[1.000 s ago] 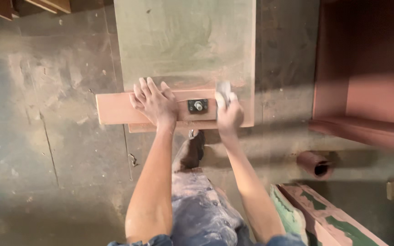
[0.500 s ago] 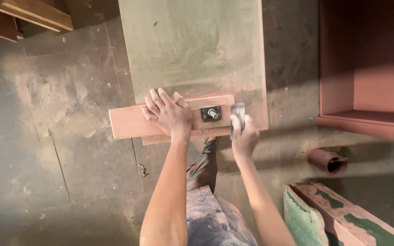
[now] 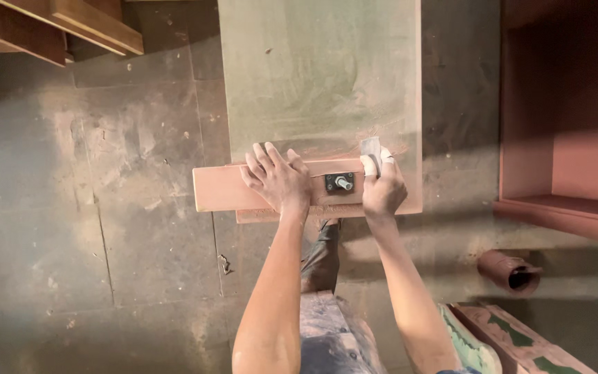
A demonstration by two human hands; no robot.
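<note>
A reddish-brown wooden plank [image 3: 219, 188] lies crosswise on the near end of a dusty greenish board [image 3: 313, 76]. A small dark metal fitting with a bolt [image 3: 341, 183] sits on the plank. My left hand [image 3: 277, 179] presses flat on the plank just left of the fitting, fingers spread. My right hand [image 3: 382, 187] is closed on a folded piece of grey sandpaper [image 3: 371, 149], held against the plank's right end, just right of the fitting.
A reddish cabinet carcass [image 3: 562, 125] stands at the right. A short brown pipe piece [image 3: 510, 271] lies on the dusty floor [image 3: 105, 208]. Wooden battens [image 3: 70, 24] are at top left. A painted panel [image 3: 513, 339] leans at bottom right. My leg [image 3: 327, 305] is below the plank.
The view has shifted, so plank and hands sit slightly right and lower in frame. My right hand with the sandpaper has stayed at the plank's right end; my left hand keeps pressing.
</note>
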